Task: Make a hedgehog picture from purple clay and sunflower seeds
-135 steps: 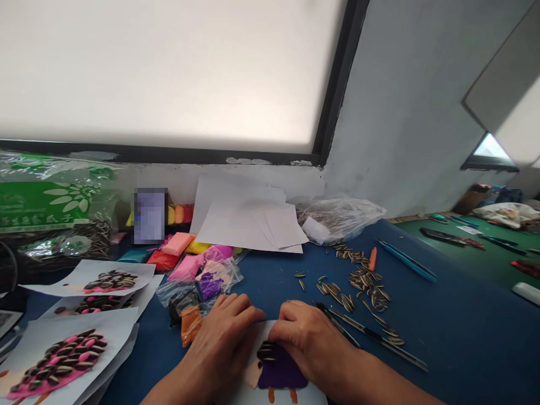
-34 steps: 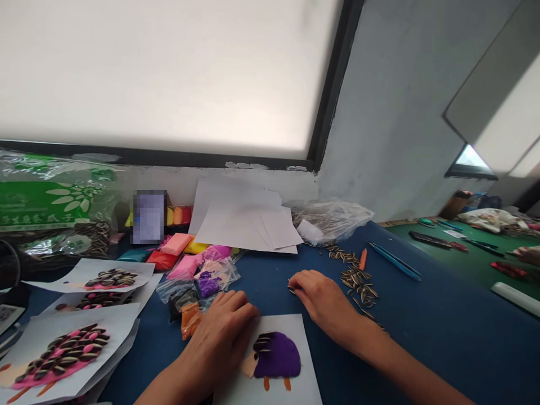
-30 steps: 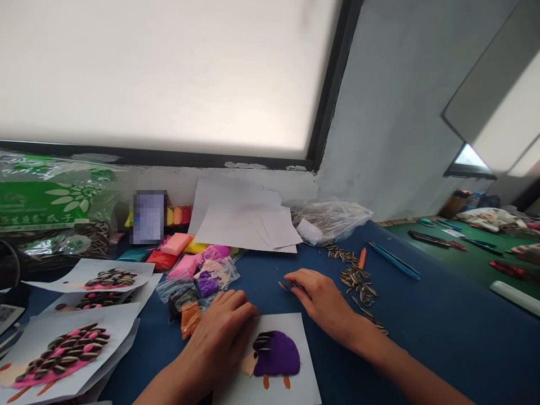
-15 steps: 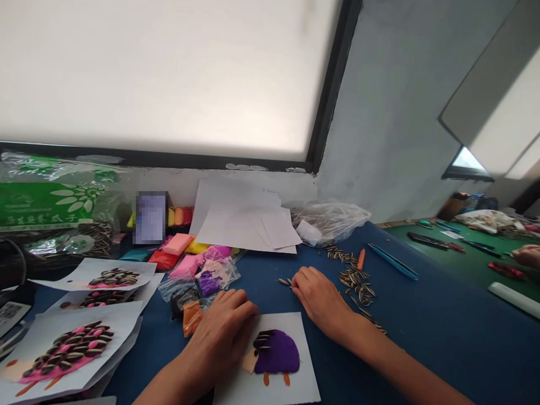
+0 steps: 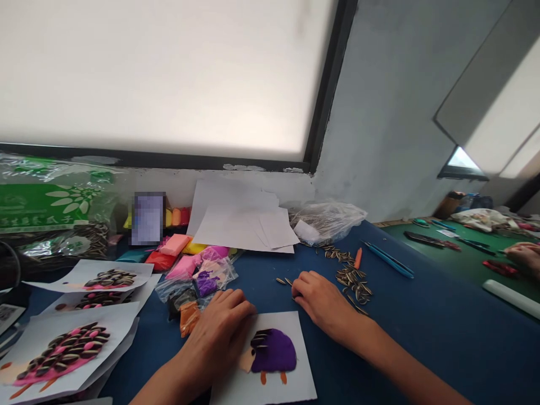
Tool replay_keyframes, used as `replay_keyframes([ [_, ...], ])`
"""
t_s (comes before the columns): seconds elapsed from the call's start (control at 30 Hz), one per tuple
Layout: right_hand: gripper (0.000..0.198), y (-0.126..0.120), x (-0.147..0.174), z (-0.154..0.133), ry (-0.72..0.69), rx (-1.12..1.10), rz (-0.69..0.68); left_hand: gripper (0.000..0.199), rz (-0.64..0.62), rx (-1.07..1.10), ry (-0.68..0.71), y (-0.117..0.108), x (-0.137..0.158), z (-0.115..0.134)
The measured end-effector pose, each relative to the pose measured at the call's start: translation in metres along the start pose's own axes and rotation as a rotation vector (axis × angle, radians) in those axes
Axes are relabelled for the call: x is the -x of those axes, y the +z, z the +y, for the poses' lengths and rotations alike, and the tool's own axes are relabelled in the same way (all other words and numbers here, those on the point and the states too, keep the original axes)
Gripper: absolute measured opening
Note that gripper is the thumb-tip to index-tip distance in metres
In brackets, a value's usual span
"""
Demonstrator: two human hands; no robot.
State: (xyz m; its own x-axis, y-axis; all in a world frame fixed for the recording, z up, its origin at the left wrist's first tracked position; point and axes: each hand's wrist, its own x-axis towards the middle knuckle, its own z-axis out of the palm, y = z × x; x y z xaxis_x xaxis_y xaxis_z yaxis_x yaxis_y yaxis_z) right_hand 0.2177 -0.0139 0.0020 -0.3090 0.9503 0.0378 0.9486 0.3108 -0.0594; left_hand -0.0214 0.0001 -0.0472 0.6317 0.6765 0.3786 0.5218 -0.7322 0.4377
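Observation:
A white paper card (image 5: pixel 264 391) lies before me, bearing a purple clay hedgehog (image 5: pixel 278 351) with a peach face, orange legs and a few sunflower seeds pressed in behind the head. My left hand (image 5: pixel 225 323) rests over the card's upper left edge, fingers bent and together, tips hidden. Beyond the card's upper right corner, my right hand (image 5: pixel 318 301) is down on the blue table with its fingers pinched. Two loose sunflower seeds (image 5: pixel 283 281) lie by its fingertips; whatever is inside the pinch is hidden.
Finished seed-covered hedgehog cards (image 5: pixel 67 354) are stacked at left. Clay packets (image 5: pixel 189 267) lie behind my left hand, near white sheets (image 5: pixel 244 225). A seed pile (image 5: pixel 354 281), an orange stick (image 5: pixel 358 258) and blue tweezers (image 5: pixel 388 260) are at right. Another person's hand (image 5: pixel 525 256) shows far right.
The view has shifted slightly. My right hand has drawn in a little lower, its fingers still bent at the loose seeds. My left hand stays on the card.

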Motion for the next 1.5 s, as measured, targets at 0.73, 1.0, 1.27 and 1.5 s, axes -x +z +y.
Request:
replay_keyframes([
  [0.73,0.016,-0.009,0.024,-0.025,-0.107,-0.624,0.033,0.026,0.160,0.017,0.038,0.004,0.002,-0.006],
  [1.0,0.014,-0.001,0.024,-0.028,-0.067,-0.625,0.040,0.033,0.136,0.157,0.002,-0.004,0.005,0.000],
  [1.27,0.017,0.010,0.026,-0.033,-0.117,-0.643,0.101,0.027,-0.025,0.094,0.008,-0.005,0.001,0.003],
  [1.5,0.017,0.014,0.024,-0.032,-0.147,-0.580,0.142,0.044,-0.074,0.051,0.013,-0.006,0.001,0.003],
])
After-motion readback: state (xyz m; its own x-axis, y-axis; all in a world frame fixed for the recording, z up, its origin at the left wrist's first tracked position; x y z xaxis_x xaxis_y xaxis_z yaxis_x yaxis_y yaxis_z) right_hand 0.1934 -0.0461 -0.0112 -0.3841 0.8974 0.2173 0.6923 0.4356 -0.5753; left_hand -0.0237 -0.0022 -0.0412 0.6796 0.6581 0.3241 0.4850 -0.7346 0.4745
